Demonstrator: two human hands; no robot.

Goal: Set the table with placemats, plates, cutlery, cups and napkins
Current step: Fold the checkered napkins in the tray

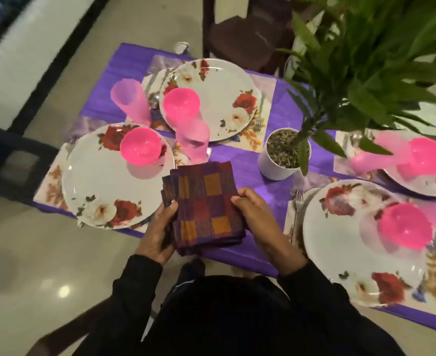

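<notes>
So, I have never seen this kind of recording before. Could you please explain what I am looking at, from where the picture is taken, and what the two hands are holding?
There is no machine here. A person wears a camera on the head, so the one picture looks down at their own hands and the table with its purple cloth.

The left hand and the right hand grip a stack of folded checked napkins from both sides, above the table's near edge.

On the cloth lie four floral plates on placemats; the nearest left plate carries a pink bowl. Tall pink cups stand beside the plates, and a fork lies by the near right plate. A white pot holds a green plant. No napkin is laid out yet.
</notes>
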